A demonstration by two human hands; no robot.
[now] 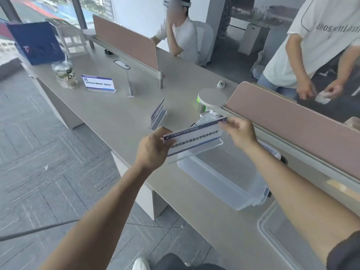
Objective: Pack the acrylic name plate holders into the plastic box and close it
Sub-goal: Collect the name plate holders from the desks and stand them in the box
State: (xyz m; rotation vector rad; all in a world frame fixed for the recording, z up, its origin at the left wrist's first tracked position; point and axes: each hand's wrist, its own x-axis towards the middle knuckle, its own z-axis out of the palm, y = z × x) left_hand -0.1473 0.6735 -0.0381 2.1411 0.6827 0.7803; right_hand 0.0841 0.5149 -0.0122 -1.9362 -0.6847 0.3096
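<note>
Daylight is pouring in from the windows (91,8) beyond the desk's (109,114) far left corner, giving bright, even light and faint shadows. Wide-angle bending is curving the edges; slight motion blur is softening everything.

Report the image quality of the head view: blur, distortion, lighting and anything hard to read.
Head view: wide-angle bending curves the desk edges; even daylight, no harsh shadows; the name plate holder between the left hand and right hand is motion-soft, its print unreadable; the clear plastic box shows mostly by its rim.

Bare forearms; dark sleeve (344,250) at right arm, dark trousers (175,263), white shoe (140,264)
</note>
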